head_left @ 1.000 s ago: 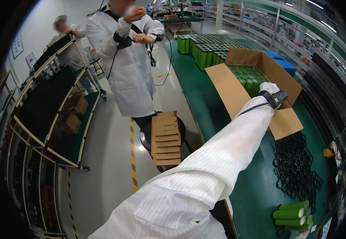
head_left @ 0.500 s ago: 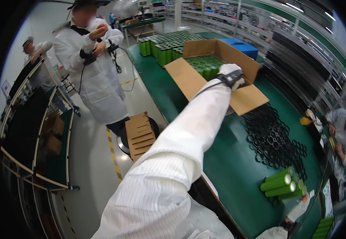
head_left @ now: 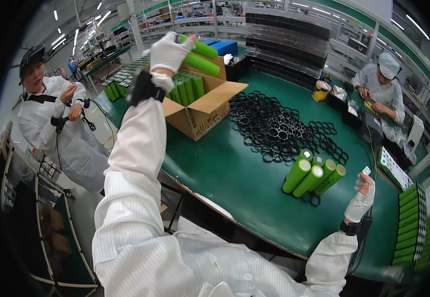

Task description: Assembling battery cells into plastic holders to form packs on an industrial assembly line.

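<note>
My gloved left hand [head_left: 169,53] is raised above an open cardboard box [head_left: 200,121], closed around green cylindrical battery cells [head_left: 201,63]. Two of these cells show, tilted and sticking out to the right of the glove. More green cells [head_left: 186,89] stand upright in the box. At the right, my right hand [head_left: 361,198], in a glove with bare fingertips, is held over the table with curled fingers. A small white piece [head_left: 366,171] shows at its fingertips. Left of that hand, a small group of green cells [head_left: 310,173] stands on the green table [head_left: 254,198].
A pile of black ring-shaped holders [head_left: 279,123] spreads across the middle of the table. Rows of green cells [head_left: 410,227] lie at the right edge. One person [head_left: 51,119] stands at the left; another [head_left: 383,84] works at the far right. Black stacked trays [head_left: 286,47] stand behind.
My left hand has come up out of the box with green cells in it. The view has swung to the right, bringing my right hand and forearm more fully into the picture.
</note>
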Available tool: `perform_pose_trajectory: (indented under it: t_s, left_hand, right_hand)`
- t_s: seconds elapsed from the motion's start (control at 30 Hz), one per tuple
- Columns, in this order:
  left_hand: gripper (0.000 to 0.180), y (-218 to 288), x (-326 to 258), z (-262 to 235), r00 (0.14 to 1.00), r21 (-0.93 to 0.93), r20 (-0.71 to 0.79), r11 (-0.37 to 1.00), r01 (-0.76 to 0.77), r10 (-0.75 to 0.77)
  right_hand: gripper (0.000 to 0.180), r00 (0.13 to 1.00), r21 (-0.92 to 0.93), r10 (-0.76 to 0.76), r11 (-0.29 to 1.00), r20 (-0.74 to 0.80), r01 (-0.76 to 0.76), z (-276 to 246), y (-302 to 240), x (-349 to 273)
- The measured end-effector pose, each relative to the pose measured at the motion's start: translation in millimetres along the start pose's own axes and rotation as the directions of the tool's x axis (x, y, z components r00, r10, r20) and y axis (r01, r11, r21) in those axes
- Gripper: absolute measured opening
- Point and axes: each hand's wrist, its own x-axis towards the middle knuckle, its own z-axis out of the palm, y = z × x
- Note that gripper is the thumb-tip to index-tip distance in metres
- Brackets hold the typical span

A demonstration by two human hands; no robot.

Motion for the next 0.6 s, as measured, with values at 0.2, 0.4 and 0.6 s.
perform_pose_trajectory:
  t_s: [0.2,0.4,0.6]
  left_hand:
    - [0.034,51,-92,-34,0.998,-0.448,-0.018,0.891,-0.069,0.068]
    - [0.032,128,-198,-57,0.713,-0.631,0.349,0.715,-0.301,0.608]
    - [0.039,174,-255,-24,0.384,-0.707,0.478,0.605,-0.366,0.79]
  right_hand:
    - [0.031,0.988,0.117,-0.114,0.988,0.102,0.102,11,-25,-16]
    - [0.047,0.795,0.225,-0.19,0.972,0.576,0.069,37,-67,-41]
    - [0.045,0.583,0.244,-0.305,0.952,0.753,0.183,56,-79,-51]
